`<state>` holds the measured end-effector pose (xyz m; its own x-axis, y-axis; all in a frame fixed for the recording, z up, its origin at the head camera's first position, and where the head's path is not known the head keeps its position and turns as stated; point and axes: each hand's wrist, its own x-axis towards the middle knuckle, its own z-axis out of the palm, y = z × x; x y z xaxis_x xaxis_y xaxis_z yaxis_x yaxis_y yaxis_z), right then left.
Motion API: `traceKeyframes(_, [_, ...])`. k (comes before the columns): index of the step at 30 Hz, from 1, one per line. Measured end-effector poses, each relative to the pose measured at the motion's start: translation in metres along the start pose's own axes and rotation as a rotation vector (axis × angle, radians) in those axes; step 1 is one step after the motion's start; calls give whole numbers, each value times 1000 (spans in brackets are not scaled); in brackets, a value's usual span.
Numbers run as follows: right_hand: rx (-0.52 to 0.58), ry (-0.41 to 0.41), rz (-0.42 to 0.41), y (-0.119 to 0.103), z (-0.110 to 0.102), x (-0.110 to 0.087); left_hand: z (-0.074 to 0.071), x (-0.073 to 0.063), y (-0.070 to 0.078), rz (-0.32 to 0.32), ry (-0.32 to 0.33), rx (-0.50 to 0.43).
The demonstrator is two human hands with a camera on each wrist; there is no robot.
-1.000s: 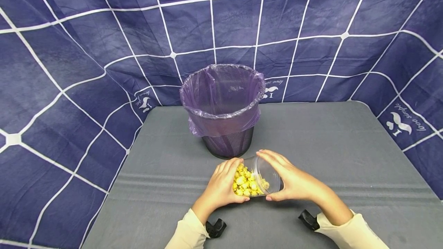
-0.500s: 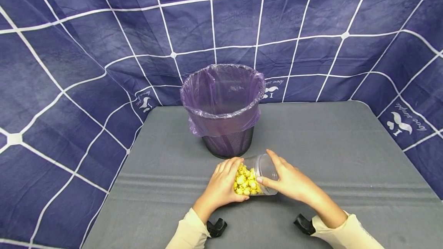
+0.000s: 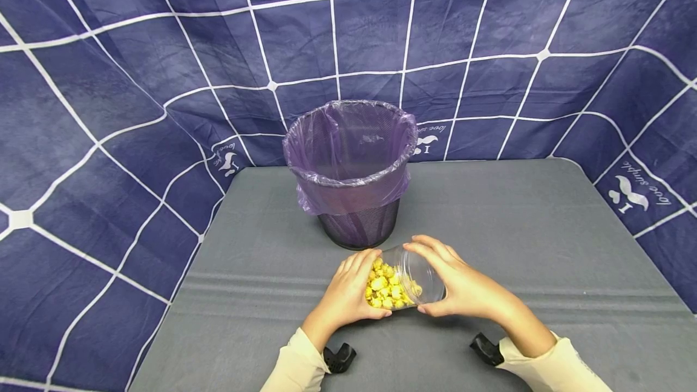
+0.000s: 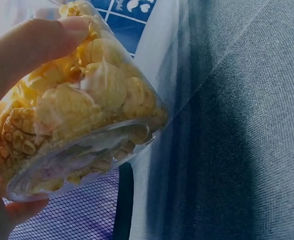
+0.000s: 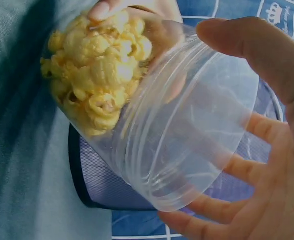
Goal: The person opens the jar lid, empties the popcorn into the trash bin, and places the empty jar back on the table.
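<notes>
A clear plastic jar (image 3: 389, 256) of yellow popcorn (image 3: 383, 286) lies tilted sideways between the two hands, its screw lid (image 3: 429, 280) facing right. My left hand (image 3: 345, 289) grips the base end, fingers over the far side and thumb on the near side. In the left wrist view, the jar's ridged bottom (image 4: 81, 155) shows popcorn pressed against it. With thumb and fingers spread around the lid's rim, my right hand (image 3: 463, 283) holds the lid end. The right wrist view shows the translucent lid (image 5: 222, 110) still seated on the jar, with the popcorn gathered toward the base.
Behind the jar stands a black mesh wastebasket (image 3: 362, 231) lined with a purple plastic bag (image 3: 354, 195). The table wears a grey cloth (image 3: 523, 216). Blue cloth with white grid lines (image 3: 370, 29) hangs at the back and sides.
The right hand turned at the lid, its thumb swinging up over the jar's neck, then came back to a wide grip around the lid. The left hand kept its hold.
</notes>
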<state>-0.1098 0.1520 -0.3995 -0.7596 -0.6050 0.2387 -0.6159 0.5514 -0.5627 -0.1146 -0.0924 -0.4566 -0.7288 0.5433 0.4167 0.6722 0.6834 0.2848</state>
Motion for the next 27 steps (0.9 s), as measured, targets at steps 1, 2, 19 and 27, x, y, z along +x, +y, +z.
traceKeyframes(1, [-13, 7, -11, 1, -1, 0, 0, 0, 0, -7, 0, -5])
traceKeyframes(2, [-23, 17, -18, 1, -3, -1, 0, -1, -1, -11, 0, -7])
traceKeyframes(19, [-230, -32, 408, 64, -21, -21, -3, -2, 0, -59, 17, -40])
traceKeyframes(27, [-255, -105, 565, 90, -8, -29, -3, -2, 1, -76, 29, -46])
